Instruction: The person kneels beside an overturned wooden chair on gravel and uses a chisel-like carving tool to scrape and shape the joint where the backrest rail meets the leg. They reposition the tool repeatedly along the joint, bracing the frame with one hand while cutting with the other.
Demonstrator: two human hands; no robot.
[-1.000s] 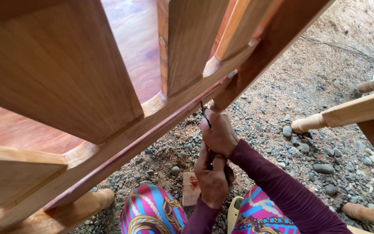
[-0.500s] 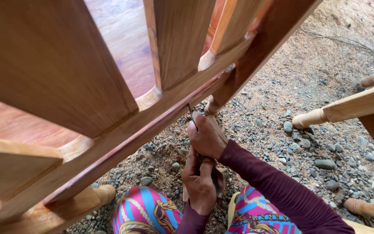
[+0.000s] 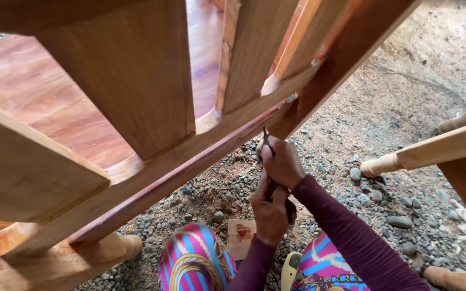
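Two hands are clenched on one thin dark metal-tipped tool [image 3: 268, 148]: right hand [image 3: 282, 164] near the tip, left hand [image 3: 269, 210] below on the handle. Tip is pressed at the reddish wooden rail [image 3: 190, 167]. Risk judged: tip slips, rail gets gouged.

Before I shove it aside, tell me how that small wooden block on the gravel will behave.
The small wooden block looks thin and flat, so probably light and stiff. Lying flat on loose gravel, it would likely scrape and snag rather than roll. The red smear on top may be wet, so it could stain fingers.
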